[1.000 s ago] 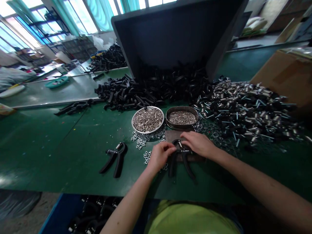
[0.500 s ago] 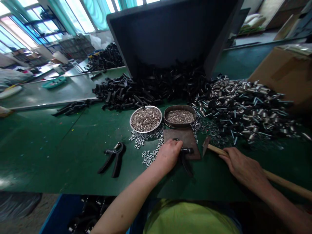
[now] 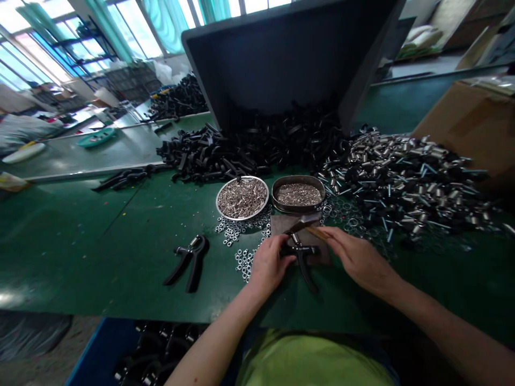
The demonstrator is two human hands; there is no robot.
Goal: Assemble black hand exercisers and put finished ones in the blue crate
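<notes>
My left hand is closed on one handle of a black hand gripper that lies on a small brown metal plate on the green table. My right hand grips a hammer close to its head, and the head sits over the top of the hand gripper. Most of the hammer's wooden handle is hidden under my right hand and arm.
A finished hand gripper lies to the left. A round dish of pins and an oval tin of small parts stand behind loose washers. Piles of black handles and springs lie farther back, below a tilted black bin.
My right hand took up the hammer from the table at the right and brought its head in over the hand gripper. My left hand stayed on the hand gripper.
</notes>
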